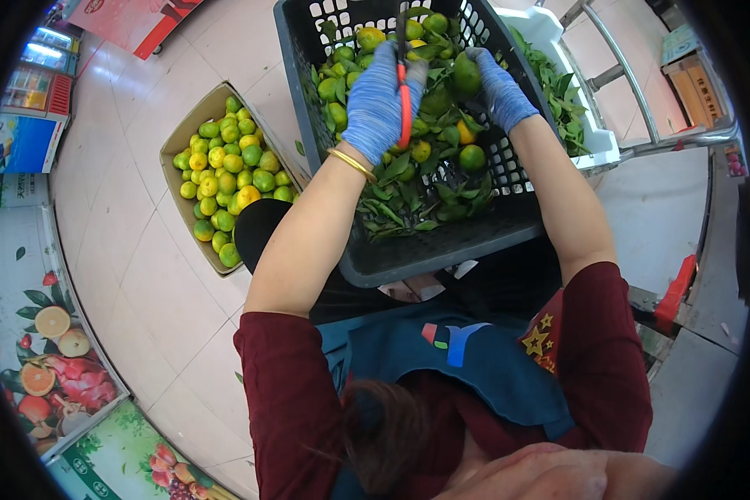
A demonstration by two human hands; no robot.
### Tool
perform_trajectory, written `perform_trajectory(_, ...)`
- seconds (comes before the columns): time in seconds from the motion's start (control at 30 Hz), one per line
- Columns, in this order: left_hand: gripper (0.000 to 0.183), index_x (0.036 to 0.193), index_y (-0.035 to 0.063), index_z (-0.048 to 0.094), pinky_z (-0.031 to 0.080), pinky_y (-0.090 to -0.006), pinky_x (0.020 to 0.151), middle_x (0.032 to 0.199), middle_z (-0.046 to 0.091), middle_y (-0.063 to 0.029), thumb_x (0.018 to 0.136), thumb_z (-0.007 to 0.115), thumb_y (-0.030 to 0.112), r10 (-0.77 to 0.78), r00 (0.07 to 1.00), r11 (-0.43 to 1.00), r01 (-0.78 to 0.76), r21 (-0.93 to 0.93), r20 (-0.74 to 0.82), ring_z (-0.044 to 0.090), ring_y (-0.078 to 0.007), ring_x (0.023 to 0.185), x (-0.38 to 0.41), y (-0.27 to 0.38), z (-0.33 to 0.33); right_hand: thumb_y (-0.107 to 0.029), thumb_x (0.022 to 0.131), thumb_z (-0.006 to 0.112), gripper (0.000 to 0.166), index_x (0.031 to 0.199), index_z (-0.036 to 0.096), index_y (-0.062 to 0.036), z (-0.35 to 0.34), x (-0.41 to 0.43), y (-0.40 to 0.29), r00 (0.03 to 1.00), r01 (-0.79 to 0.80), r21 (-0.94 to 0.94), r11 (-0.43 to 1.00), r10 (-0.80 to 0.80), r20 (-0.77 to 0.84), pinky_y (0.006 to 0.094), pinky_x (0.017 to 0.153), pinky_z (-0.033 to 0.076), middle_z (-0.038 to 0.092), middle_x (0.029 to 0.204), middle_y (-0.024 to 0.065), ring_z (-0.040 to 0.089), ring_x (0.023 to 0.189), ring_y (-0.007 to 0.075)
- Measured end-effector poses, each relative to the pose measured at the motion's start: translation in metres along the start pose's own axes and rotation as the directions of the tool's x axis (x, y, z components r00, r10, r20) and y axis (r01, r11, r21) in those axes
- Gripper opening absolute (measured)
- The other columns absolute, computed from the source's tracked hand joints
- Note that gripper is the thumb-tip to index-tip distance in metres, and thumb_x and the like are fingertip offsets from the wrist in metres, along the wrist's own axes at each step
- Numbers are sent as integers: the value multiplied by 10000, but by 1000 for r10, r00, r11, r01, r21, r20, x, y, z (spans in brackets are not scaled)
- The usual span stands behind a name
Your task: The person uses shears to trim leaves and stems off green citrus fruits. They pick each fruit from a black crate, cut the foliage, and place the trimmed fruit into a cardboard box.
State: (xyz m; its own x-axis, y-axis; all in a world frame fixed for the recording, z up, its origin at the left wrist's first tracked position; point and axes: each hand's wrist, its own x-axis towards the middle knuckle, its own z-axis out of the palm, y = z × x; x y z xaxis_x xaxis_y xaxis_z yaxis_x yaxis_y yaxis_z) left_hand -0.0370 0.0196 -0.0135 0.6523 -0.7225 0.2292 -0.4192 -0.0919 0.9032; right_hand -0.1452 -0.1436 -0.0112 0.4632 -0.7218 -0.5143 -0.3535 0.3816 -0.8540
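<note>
A black plastic crate (440, 250) in front of me holds green and yellow citrus fruits (472, 158) among loose green leaves (384, 212). My left hand (381, 103), in a blue knitted glove with a gold bangle at the wrist, is over the crate and holds red-handled scissors (405, 109), their dark blades pointing away from me. In the matching glove, my right hand (503, 90) grips a green citrus fruit (467, 75) near the crate's right side. Between the hands, leaves and more fruit lie in the crate.
On the tiled floor, left of the crate, stands a cardboard box (178, 140) full of green-yellow citrus. A white foam box (600, 147) with leaves is at the right, beside a metal tube frame (625, 62). Printed fruit panels (56, 350) line the left edge.
</note>
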Motion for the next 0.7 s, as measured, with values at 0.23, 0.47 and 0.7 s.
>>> perform_trajectory(0.23,365,1082,5,467,471,-414,731,854,610,-246,882,532,304,-86,889,976,-16,217,450,600,-391,819,-29,25,23,-439,815,585,402,1080,514,-144,-8,-17,-20,997,-30,337,941,50,-53,399,664,499,581,948,82,572,841,220)
perform_trajectory(0.47,374,1014,-14,460,459,-435,656,774,591,-244,869,564,314,-161,854,958,15,286,495,584,-406,737,-30,17,36,-352,802,614,428,1138,471,-129,-13,-13,-21,995,95,401,911,-75,-65,511,803,457,516,1091,118,505,1009,290)
perform_trajectory(0.7,350,963,-16,458,448,-435,619,734,580,-223,863,581,296,-104,872,969,-20,248,478,575,-395,689,-30,7,36,-370,825,566,391,1120,507,-120,-10,-19,-22,977,213,273,938,-212,-33,453,767,463,542,1065,98,537,953,240)
